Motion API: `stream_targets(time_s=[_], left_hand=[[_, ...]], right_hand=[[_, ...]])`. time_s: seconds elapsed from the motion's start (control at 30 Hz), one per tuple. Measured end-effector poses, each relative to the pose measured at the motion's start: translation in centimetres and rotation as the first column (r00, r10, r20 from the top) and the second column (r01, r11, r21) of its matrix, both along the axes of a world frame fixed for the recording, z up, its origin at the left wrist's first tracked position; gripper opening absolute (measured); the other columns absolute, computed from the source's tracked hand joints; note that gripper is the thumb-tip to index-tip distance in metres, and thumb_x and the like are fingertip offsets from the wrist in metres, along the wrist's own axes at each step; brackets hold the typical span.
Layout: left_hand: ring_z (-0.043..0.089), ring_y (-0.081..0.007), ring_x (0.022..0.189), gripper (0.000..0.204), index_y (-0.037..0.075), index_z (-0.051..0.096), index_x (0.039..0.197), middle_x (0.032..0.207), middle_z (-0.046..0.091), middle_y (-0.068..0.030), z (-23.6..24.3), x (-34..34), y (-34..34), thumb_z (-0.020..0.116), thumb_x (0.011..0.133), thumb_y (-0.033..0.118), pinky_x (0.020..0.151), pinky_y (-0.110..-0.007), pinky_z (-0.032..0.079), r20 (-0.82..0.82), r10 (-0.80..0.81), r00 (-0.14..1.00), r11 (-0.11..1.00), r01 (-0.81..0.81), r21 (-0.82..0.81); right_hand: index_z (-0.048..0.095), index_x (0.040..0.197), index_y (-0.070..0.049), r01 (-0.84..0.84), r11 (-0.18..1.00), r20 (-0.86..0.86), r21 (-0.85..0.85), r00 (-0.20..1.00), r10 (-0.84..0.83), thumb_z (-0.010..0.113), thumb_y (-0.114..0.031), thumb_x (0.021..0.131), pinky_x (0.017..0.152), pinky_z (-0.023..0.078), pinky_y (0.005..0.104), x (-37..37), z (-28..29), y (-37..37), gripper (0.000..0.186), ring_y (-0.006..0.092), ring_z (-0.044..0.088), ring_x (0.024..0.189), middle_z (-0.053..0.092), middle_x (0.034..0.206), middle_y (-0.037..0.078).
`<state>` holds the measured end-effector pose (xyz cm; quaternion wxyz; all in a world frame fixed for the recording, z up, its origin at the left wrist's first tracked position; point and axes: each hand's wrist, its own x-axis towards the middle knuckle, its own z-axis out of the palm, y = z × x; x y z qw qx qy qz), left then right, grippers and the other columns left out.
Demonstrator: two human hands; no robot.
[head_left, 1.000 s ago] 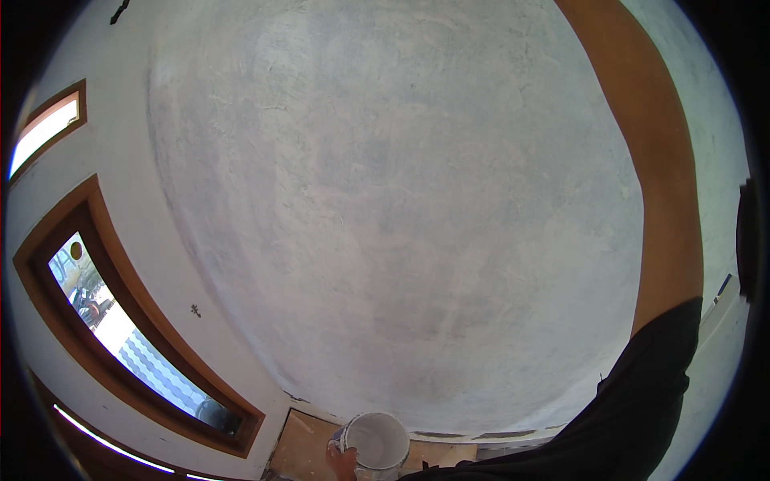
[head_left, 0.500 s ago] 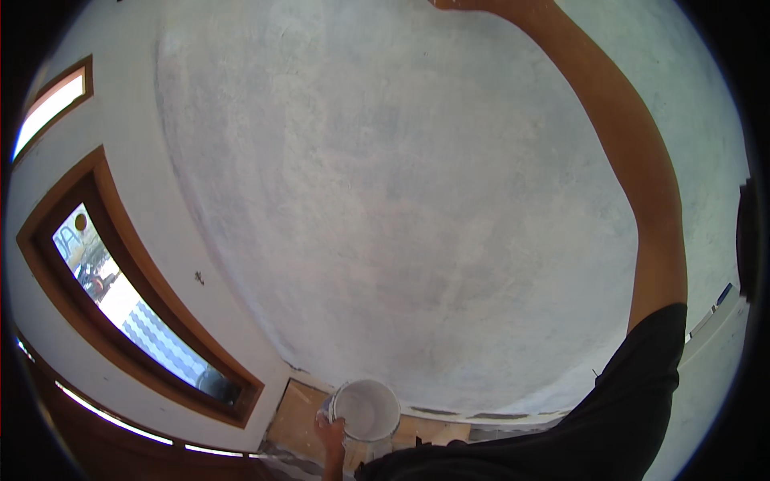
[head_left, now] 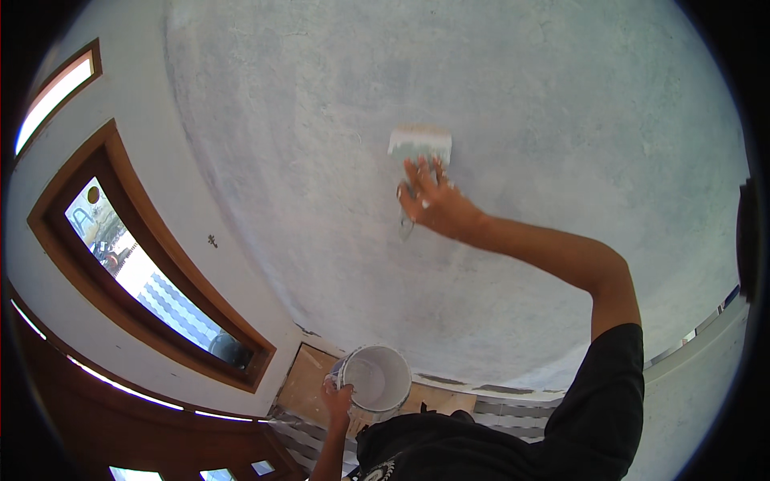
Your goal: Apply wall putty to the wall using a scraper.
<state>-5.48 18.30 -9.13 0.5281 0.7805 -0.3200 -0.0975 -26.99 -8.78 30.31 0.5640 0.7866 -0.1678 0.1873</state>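
My right hand (head_left: 431, 196), flecked with white, grips a wide putty knife (head_left: 419, 140); its fingers are spread over the back of the metal blade. The blade lies against the mottled grey-white plastered wall (head_left: 321, 120) in the upper middle, with a band of white material along it. Low in the view, my left hand (head_left: 335, 395) grips the left rim of a white bucket (head_left: 393, 378). The bucket's inside is coated whitish, and I cannot make out how much it holds.
At left stand a wood-framed window (head_left: 126, 204), a smaller window (head_left: 97, 60) above it and a dark wooden door (head_left: 136, 433) below. A light board (head_left: 305, 373) lies on the patterned floor (head_left: 513, 421) at the wall's foot.
My right arm has come down from the top of the view to the middle of the wall, bringing the knife into sight. The bucket in my left hand sits higher in the picture.
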Motion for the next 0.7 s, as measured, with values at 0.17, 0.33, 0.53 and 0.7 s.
stream_targets(time_s=[0.17,0.33,0.53,0.7], left_hand=[[0.057,-0.0376,0.085,0.05,-0.006,0.057,0.094,0.091,0.058,-0.0231,-3.0,1.4,1.8,0.072,0.056,0.023,0.076,-0.045,0.046,0.119,-0.023,0.993,0.99,0.006,0.14],[0.049,-0.0368,0.083,0.03,-0.003,0.052,0.077,0.085,0.051,-0.0187,3.6,0.9,1.2,0.069,0.063,0.018,0.074,-0.045,0.042,0.076,0.04,0.996,0.994,-0.047,0.103],[0.051,-0.0296,0.069,0.024,-0.004,0.051,0.074,0.071,0.053,-0.0135,10.0,1.8,1.4,0.064,0.06,0.011,0.065,-0.038,0.042,-0.15,0.005,0.989,1.0,-0.001,0.027],[0.05,-0.0286,0.067,0.028,-0.006,0.051,0.075,0.07,0.052,-0.0123,11.4,1.3,1.5,0.064,0.059,0.013,0.065,-0.038,0.042,-0.172,0.025,0.985,0.998,-0.034,-0.051]], right_hand=[[0.06,0.099,0.003,-0.153,0.961,-0.031,0.231,0.986,0.164,0.06,-0.014,0.081,0.081,0.054,0.0549,1.4,-3.9,1.3,0.025,0.0424,0.065,0.097,0.06,0.112,0.034],[0.067,0.096,-0.009,-0.344,0.435,0.412,0.832,0.908,-0.07,0.067,-0.01,0.076,0.061,0.052,0.0348,1.9,-4.5,2.8,0.021,0.0289,0.066,0.071,0.069,0.088,0.016],[0.067,0.091,-0.002,-0.684,-0.339,0.56,0.646,0.726,-0.399,0.07,-0.017,0.083,0.057,0.049,0.0291,0.7,-11.0,4.0,0.017,0.0156,0.063,0.069,0.068,0.08,0.008],[0.063,0.098,0.0,-0.757,-0.629,0.378,0.176,0.642,-0.667,0.067,-0.019,0.086,0.064,0.057,0.0309,0.5,-16.6,9.4,0.022,0.0191,0.068,0.069,0.069,0.085,0.012]])
